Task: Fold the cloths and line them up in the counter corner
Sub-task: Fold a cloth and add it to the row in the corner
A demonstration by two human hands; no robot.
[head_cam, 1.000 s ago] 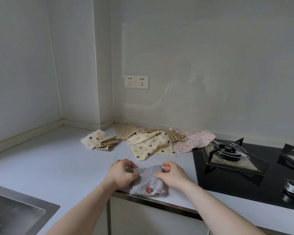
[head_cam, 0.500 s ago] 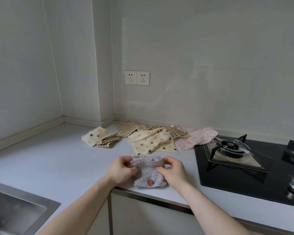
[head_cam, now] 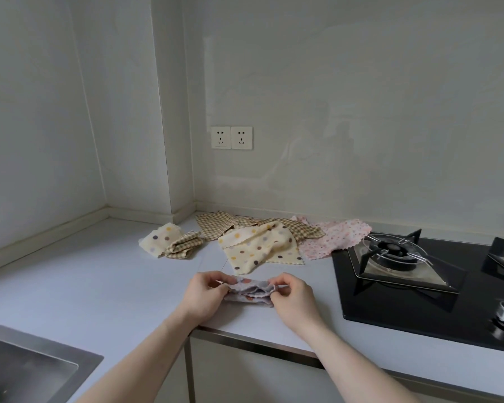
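A small lilac dotted cloth lies folded into a narrow strip near the counter's front edge. My left hand pinches its left end and my right hand pinches its right end. Farther back, a folded cream polka-dot cloth lies with a folded brown checked cloth against it. Behind the held cloth lie loose cloths: a cream polka-dot cloth, a brown checked cloth and a pink floral cloth.
A black gas hob with a burner stand fills the right side of the white counter. A steel sink is at the lower left. Two wall sockets sit above the corner pillar.
The lilac cloth's near half has been folded away from me over the far half, turning a square shape into a narrow strip. Both hands moved a little farther from the counter edge.
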